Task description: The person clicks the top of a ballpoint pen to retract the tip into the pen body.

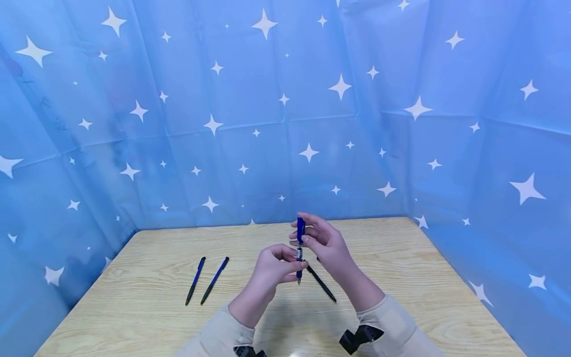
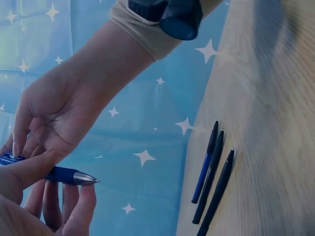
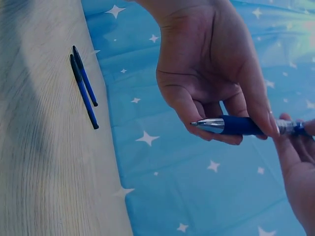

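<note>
A blue ballpoint pen (image 1: 299, 272) is held upright above the table between both hands, its silver metal tip pointing down. My left hand (image 1: 276, 270) pinches the lower barrel between thumb and fingers, just above the tip. Higher up, my right hand (image 1: 327, 243) grips the dark blue clip end with its thumb and fingers. A pale label band shows on the barrel between the two hands. In the right wrist view the pen's blue grip (image 3: 241, 125) lies across the left fingers, the thumb pressing on it.
Two blue-and-black pens (image 1: 195, 281) (image 1: 215, 281) lie side by side on the wooden table (image 1: 156, 263), left of the hands. Another dark pen (image 1: 322, 283) lies slanted below the right hand, its upper part partly hidden. A blue star-patterned curtain (image 1: 250, 99) surrounds the table's back and sides.
</note>
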`<move>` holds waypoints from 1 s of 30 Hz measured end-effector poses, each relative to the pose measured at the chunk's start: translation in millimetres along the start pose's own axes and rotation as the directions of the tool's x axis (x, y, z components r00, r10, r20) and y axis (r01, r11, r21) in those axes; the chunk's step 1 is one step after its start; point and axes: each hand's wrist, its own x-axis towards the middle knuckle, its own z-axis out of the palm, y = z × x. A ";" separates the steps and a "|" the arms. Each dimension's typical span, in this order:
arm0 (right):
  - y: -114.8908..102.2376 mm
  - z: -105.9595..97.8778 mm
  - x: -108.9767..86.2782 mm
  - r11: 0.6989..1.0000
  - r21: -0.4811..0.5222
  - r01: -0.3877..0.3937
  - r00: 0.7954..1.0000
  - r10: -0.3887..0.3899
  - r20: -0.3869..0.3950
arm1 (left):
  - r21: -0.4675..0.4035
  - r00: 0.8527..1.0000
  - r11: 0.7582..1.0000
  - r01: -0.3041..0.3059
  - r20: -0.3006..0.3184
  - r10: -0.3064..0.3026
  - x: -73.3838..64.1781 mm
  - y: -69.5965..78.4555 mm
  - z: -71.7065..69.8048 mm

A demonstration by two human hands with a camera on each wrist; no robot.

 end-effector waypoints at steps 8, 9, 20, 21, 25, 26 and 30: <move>-1.8 -1.3 -0.3 1.000 0.007 0.019 1.000 -0.019 -0.006 | -0.015 1.000 1.000 -0.006 -0.008 0.006 -1.0 3.6 5.0; -1.8 -1.5 -0.3 1.000 0.010 0.027 1.000 -0.027 -0.004 | -0.014 1.000 1.000 -0.008 -0.008 0.008 -1.2 4.3 5.2; 0.5 -2.0 -0.2 0.999 0.032 0.017 1.000 -0.018 0.018 | 0.009 1.000 1.000 -0.019 0.020 0.019 -4.1 4.5 0.0; 1.0 -2.7 -0.7 1.000 0.031 0.004 1.000 -0.004 0.015 | 0.014 1.000 1.000 -0.015 0.025 0.015 -4.3 3.6 -1.4; 5.2 -8.7 -2.4 0.999 0.006 -0.035 0.999 0.035 0.001 | 0.019 0.999 1.000 -0.007 0.034 0.006 -4.0 -1.0 -9.2; 6.5 -10.6 -2.6 0.999 -0.002 -0.037 0.999 0.037 0.000 | 0.020 0.999 1.000 -0.006 0.033 0.005 -3.8 -2.4 -11.5; 10.4 -18.3 -3.9 0.999 -0.018 -0.049 0.999 0.049 -0.002 | 0.038 1.000 0.999 -0.002 0.019 0.001 -2.8 -7.9 -20.6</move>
